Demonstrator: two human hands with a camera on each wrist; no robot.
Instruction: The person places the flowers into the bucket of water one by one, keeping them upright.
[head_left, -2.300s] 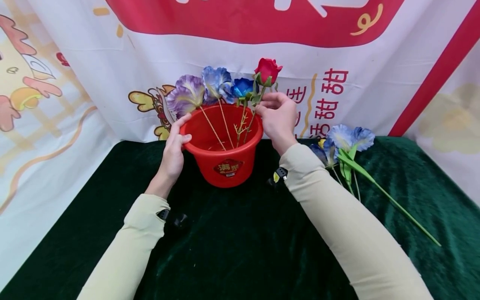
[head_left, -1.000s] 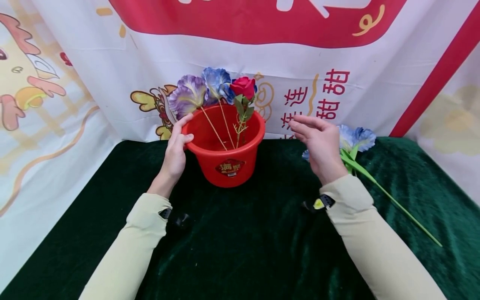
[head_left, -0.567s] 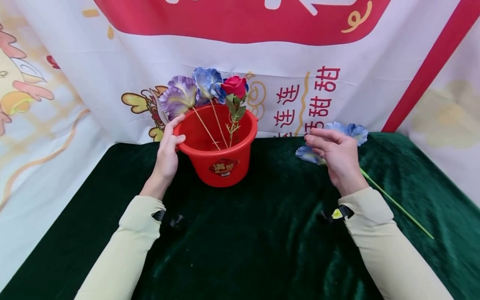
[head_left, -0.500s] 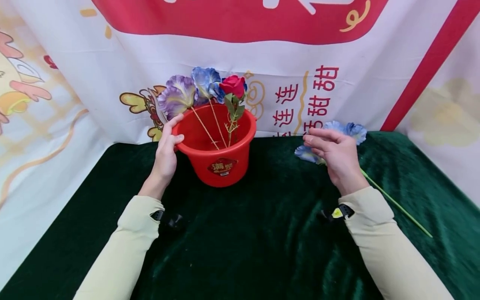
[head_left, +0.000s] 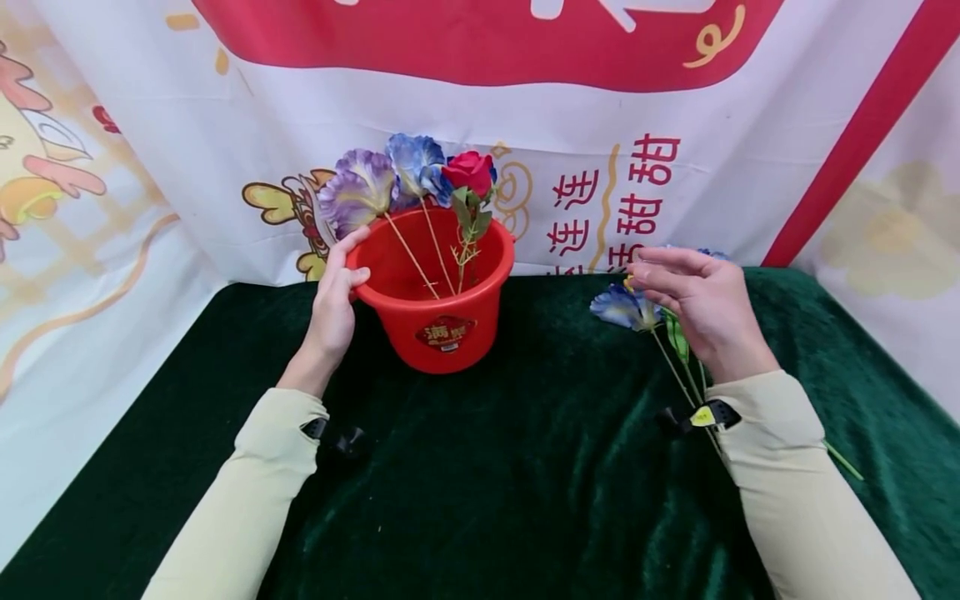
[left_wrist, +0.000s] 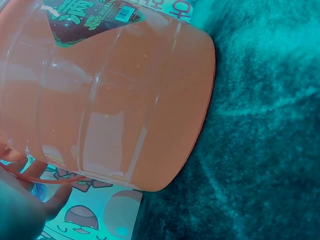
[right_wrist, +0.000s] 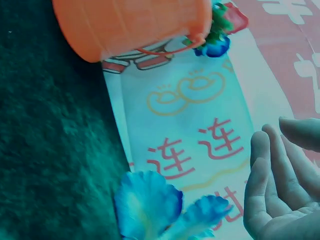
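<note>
My left hand (head_left: 333, 312) holds the rim of a red plastic bucket (head_left: 450, 329), thumb over the edge. Standing in the bucket are a purple iris (head_left: 358, 190), a blue iris (head_left: 414, 162) and a red rose (head_left: 469, 172), which mostly covers a blue rose. On the right, my right hand (head_left: 705, 304) hovers with nothing held over a bunch of blue irises (head_left: 624, 307) with green leaves (head_left: 677, 337); it hides part of them. The right wrist view shows loosely bent fingers (right_wrist: 255, 190) beside the blue petals (right_wrist: 150, 205).
Dark green velvet (head_left: 480, 483) covers the table. A white printed cloth (head_left: 570, 117) with red shapes and characters hangs right behind the bucket. One long green stem (head_left: 843, 460) pokes out past my right sleeve (head_left: 810, 483).
My right hand has let go of the red rose and moved right to the lying irises. The rose now leans left in the bucket, before the blue rose. My left hand stays on the rim.
</note>
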